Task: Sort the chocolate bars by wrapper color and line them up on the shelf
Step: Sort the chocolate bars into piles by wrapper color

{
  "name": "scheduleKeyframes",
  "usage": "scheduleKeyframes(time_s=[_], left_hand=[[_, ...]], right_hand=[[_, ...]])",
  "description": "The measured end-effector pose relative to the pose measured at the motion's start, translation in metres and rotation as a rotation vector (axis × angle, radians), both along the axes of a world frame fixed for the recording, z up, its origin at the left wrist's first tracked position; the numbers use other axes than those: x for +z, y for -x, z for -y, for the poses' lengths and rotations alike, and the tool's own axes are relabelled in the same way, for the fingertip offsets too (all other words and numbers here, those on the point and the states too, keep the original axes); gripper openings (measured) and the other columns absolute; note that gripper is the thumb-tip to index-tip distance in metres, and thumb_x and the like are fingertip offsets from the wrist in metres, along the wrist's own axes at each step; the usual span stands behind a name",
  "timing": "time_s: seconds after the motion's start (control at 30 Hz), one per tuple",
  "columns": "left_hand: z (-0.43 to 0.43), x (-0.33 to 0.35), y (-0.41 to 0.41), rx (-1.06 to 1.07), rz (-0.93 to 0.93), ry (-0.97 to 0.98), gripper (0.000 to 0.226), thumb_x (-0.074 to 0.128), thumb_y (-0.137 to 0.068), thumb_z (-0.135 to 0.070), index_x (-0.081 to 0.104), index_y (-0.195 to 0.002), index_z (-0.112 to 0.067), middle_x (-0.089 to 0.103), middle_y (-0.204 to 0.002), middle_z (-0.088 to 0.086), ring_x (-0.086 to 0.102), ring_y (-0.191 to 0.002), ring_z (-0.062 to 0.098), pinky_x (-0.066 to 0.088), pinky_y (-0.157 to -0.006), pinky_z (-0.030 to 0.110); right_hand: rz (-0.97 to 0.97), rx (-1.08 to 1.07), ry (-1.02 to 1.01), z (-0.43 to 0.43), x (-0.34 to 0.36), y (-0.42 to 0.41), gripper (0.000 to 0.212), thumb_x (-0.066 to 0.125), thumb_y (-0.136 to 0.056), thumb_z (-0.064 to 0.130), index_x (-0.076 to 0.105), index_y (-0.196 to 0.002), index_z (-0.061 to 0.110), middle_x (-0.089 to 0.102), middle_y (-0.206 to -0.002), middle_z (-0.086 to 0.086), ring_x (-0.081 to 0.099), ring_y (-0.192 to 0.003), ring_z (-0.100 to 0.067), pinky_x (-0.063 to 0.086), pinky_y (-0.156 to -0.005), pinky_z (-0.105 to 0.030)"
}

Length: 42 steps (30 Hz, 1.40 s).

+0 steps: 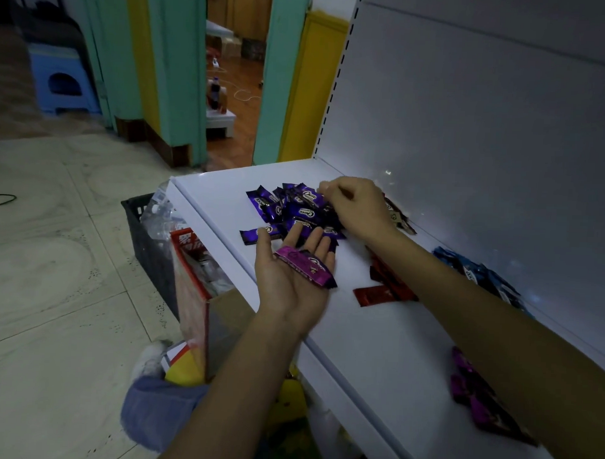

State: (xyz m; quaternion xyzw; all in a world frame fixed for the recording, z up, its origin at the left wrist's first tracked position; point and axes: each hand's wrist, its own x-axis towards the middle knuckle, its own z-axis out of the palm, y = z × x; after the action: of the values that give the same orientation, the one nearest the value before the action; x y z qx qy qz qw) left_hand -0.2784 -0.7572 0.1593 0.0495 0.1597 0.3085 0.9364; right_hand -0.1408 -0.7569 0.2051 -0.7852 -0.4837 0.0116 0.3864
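Left hand (289,280) is palm up over the near edge of the white shelf (359,341), fingers (312,238) straight and slightly apart, not curled. One magenta bar (306,267) lies loose and crosswise over the base of those fingers and the upper palm. Its right end overhangs the hand's right edge, and the thumb is off to the left, not touching it. Fingertips point far, toward the purple bars (291,211), a loose heap on the far left of the shelf.

Right hand (360,207) reaches over the far right side of that heap, knuckles up. Its fingers (330,190) are curled with thumb and forefinger tips close together at the heap's far edge; cannot tell if they pinch a wrapper.

Brown bars (399,217) are just right of the right hand, against the back panel. Red bars (384,290) lie mid-shelf, partly under the right forearm. Blue bars (478,273) are further right by the back panel. A magenta pile (476,403) is near right, partly hidden by the forearm.

A black crate (146,237) and a red-edged box (189,280) sit on the floor left of the shelf.
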Motion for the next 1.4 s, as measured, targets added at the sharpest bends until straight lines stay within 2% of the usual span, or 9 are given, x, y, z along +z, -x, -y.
scheduleKeyframes(time_s=[0.1, 0.23, 0.3, 0.47, 0.67, 0.83, 1.07, 1.3, 1.4], left_hand=[[0.001, 0.0, 0.001, 0.01, 0.053, -0.003, 0.069, 0.036, -0.092, -0.063, 0.045, -0.142, -0.017, 0.052, -0.139, 0.016, 0.048, -0.131, 0.029, 0.03, -0.115, 0.042], [0.003, 0.002, 0.001, -0.024, 0.056, -0.051, 0.048, 0.056, -0.087, -0.049, 0.058, -0.125, -0.019, 0.059, -0.132, 0.008, 0.056, -0.118, 0.035, 0.042, -0.104, 0.05], [0.005, 0.002, 0.002, -0.059, 0.058, -0.116, 0.045, 0.064, -0.081, -0.035, 0.06, -0.123, -0.021, 0.059, -0.133, 0.004, 0.056, -0.117, 0.035, 0.045, -0.1, 0.052], [0.006, -0.002, -0.001, -0.068, 0.002, -0.217, 0.061, 0.066, -0.076, -0.02, 0.049, -0.134, -0.013, 0.055, -0.135, 0.014, 0.061, -0.114, 0.033, 0.045, -0.102, 0.051], [0.01, -0.006, -0.002, -0.01, -0.008, -0.251, 0.026, 0.041, -0.099, -0.008, 0.058, -0.119, -0.007, 0.06, -0.126, 0.022, 0.058, -0.118, 0.032, 0.039, -0.11, 0.043], [0.012, -0.004, -0.001, 0.1, 0.005, -0.206, 0.023, 0.037, -0.101, -0.009, 0.06, -0.106, -0.013, 0.069, -0.102, 0.011, 0.066, -0.092, 0.018, 0.054, -0.086, 0.03], [0.015, 0.004, -0.002, 0.142, 0.001, -0.186, 0.028, 0.034, -0.103, -0.007, 0.058, -0.116, -0.01, 0.068, -0.111, 0.015, 0.069, -0.092, 0.017, 0.059, -0.073, 0.029], [0.018, 0.007, -0.007, 0.181, -0.142, -0.293, 0.03, 0.035, -0.103, -0.011, 0.058, -0.12, -0.02, 0.063, -0.124, 0.011, 0.064, -0.111, 0.022, 0.056, -0.088, 0.034], [0.016, 0.007, -0.007, 0.173, -0.132, -0.282, 0.028, 0.033, -0.104, -0.013, 0.057, -0.115, -0.022, 0.064, -0.12, 0.001, 0.064, -0.11, 0.022, 0.056, -0.086, 0.034]], right_hand=[[-0.101, 0.149, 0.052, 0.036, 0.003, 0.025, 0.023, 0.063, -0.09, 0.031, 0.072, -0.083, 0.01, 0.07, -0.074, -0.003, 0.066, -0.07, -0.016, 0.055, -0.066, -0.029], [-0.235, 0.191, 0.287, 0.066, -0.002, 0.046, 0.029, 0.072, -0.08, 0.035, 0.069, -0.098, 0.013, 0.07, -0.089, -0.01, 0.067, -0.082, -0.022, 0.055, -0.075, -0.033], [-0.245, 0.179, 0.354, 0.074, -0.002, 0.053, 0.036, 0.075, -0.079, 0.031, 0.066, -0.109, 0.012, 0.068, -0.094, -0.01, 0.064, -0.078, -0.018, 0.052, -0.07, -0.02], [-0.496, 0.172, 0.137, 0.079, -0.001, 0.06, 0.026, 0.075, -0.077, 0.003, 0.065, -0.101, 0.004, 0.063, -0.08, -0.02, 0.061, -0.073, -0.014, 0.053, -0.067, -0.019], [-0.653, 0.117, 0.027, 0.079, 0.009, 0.051, 0.021, 0.071, -0.079, -0.002, 0.064, -0.099, 0.002, 0.059, -0.069, 0.001, 0.057, -0.049, 0.004, 0.043, -0.046, -0.01], [-0.965, 0.008, -0.162, 0.06, 0.005, 0.027, 0.011, 0.061, -0.088, 0.003, 0.067, -0.091, 0.011, 0.063, -0.076, -0.002, 0.05, -0.056, -0.006, 0.043, -0.048, -0.015], [-0.434, 0.217, 0.189, 0.048, 0.01, 0.024, 0.028, 0.07, -0.083, 0.023, 0.068, -0.11, 0.016, 0.07, -0.097, 0.002, 0.066, -0.079, -0.002, 0.053, -0.068, -0.014], [-0.274, 0.233, 0.23, 0.046, 0.019, 0.009, 0.016, 0.067, -0.086, 0.011, 0.069, -0.102, 0.008, 0.07, -0.084, -0.003, 0.066, -0.067, -0.006, 0.051, -0.054, -0.016], [-0.273, 0.038, 0.025, 0.021, 0.014, -0.004, 0.017, 0.071, -0.083, 0.013, 0.07, -0.1, 0.01, 0.069, -0.087, -0.001, 0.065, -0.075, -0.009, 0.053, -0.064, -0.024]])
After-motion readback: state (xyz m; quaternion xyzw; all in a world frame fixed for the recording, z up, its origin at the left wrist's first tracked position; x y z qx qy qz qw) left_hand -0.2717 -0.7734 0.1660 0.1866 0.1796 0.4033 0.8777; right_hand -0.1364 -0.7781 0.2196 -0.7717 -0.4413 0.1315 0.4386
